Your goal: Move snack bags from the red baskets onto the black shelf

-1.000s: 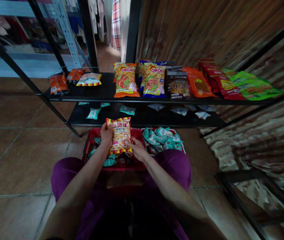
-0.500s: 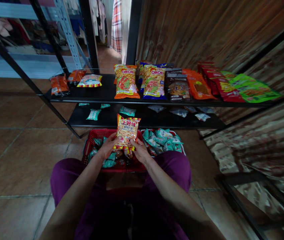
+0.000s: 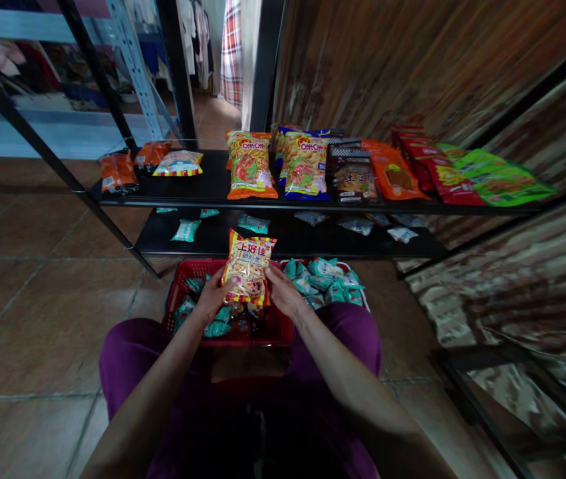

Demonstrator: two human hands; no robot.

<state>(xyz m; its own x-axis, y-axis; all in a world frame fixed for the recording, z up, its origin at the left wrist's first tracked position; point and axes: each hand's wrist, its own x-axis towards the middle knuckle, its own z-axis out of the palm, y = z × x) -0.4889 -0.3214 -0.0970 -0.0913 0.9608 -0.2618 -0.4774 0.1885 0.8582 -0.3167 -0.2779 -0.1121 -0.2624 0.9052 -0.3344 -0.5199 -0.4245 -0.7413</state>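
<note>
Between my two hands is a yellow and red bag of prawn crackers (image 3: 249, 266), its printed front facing up toward me. My left hand (image 3: 214, 296) grips its lower left edge, thumb on the front. At the right edge, my right hand (image 3: 284, 291) holds the bag with the fingers partly behind it. Just below the bag stands a red basket (image 3: 175, 283) with small teal packets (image 3: 219, 320) and some brownish packets inside. Beside it, a second, light-rimmed basket (image 3: 366, 301) holds several teal packets (image 3: 330, 269). The bag hides part of the red basket.
In front stands a black shelf (image 3: 203, 193) with upright snack bags (image 3: 253, 166), brown bags (image 3: 355, 176), and red and green bags (image 3: 505, 176). Its lower board (image 3: 277, 245) carries small packets. A curtain (image 3: 412, 66) hangs behind, and a dark frame (image 3: 492, 399) stands at right.
The bag has shifted slightly left and down and is tilted differently. My right hand has moved from its lower right corner up to the right edge.
</note>
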